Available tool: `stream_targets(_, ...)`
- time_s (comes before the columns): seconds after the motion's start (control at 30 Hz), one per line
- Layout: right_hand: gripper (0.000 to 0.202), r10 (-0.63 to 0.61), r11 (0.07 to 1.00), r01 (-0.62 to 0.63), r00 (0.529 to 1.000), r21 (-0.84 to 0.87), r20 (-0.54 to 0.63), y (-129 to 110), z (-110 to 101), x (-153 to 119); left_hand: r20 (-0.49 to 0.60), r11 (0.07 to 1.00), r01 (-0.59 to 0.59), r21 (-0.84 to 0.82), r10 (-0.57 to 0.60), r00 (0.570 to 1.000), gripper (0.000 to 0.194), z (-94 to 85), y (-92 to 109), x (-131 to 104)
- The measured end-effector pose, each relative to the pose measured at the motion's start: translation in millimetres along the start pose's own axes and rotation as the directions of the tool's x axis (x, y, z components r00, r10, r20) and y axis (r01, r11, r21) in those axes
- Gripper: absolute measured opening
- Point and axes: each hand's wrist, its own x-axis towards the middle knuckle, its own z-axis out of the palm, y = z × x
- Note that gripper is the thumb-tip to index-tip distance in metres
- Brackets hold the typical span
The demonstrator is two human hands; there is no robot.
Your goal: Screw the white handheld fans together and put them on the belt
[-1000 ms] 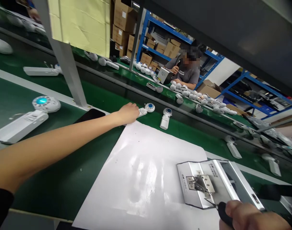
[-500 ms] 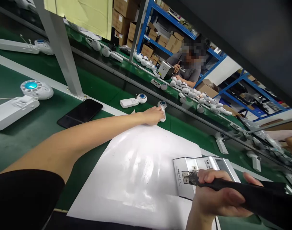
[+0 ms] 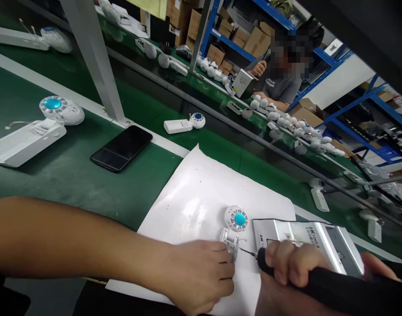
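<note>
A white device [image 3: 237,218] with a round head and turquoise centre lies on the white sheet [image 3: 184,210]. My left hand [image 3: 201,274] is closed round its handle part, which is mostly covered by my fingers. My right hand [image 3: 293,265] grips a black electric screwdriver [image 3: 322,281], its thin bit pointing left close to the device's handle. Whether the bit touches it I cannot tell. Just behind the screwdriver sits a silver 6K Tools box [image 3: 306,232].
A black phone [image 3: 121,148] and another white device [image 3: 32,136] lie at the left, near a grey metal post [image 3: 95,61]. A white device [image 3: 184,123] rests on the green belt [image 3: 220,145]. Across it, a person [image 3: 280,83] works beside many white devices.
My left hand has come back from the belt with the white device, now over the sheet. My right hand has turned the screwdriver away from the silver box towards the device. The view has shifted.
</note>
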Motion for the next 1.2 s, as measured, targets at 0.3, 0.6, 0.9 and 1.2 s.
stream_targets(0.3,0.065,-0.069,0.997,0.067,0.994,0.024,0.090,31,40,-2,-0.014,0.999,-0.038,0.000,0.038,0.999,0.016,8.1,3,1)
stream_targets(0.6,0.062,-0.008,0.999,0.003,0.990,0.035,0.144,51,41,-12,0.036,0.999,0.014,-0.051,-0.013,0.999,0.023,5.8,8,2)
stream_targets(0.9,0.052,-0.153,0.988,0.156,0.980,-0.010,0.130,40,30,-6,0.019,0.998,0.009,-0.057,-0.008,1.000,0.019,5.8,5,0)
stream_targets(1.2,0.045,-0.515,0.816,0.404,0.833,-0.414,-0.202,19,-44,46,0.017,0.997,0.028,-0.078,-0.027,1.000,0.013,9.2,6,-2)
